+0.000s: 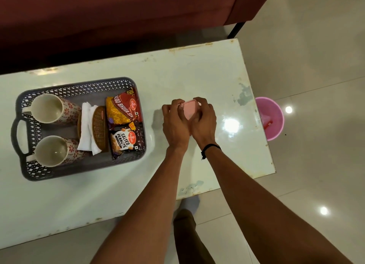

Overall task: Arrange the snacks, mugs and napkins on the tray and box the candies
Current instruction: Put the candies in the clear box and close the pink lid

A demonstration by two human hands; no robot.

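I see pale glossy table, edges chipped, surface patchy. Dark red sofa behind, black leg showing. Beige tiled floor mirrors ceiling lights. Pink bucket beside table's right end.

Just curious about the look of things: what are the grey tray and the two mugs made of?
The tray looks like moulded plastic, matte, with a perforated lattice wall. The mugs look like glazed ceramic: glossy cream insides, red flower print outside.
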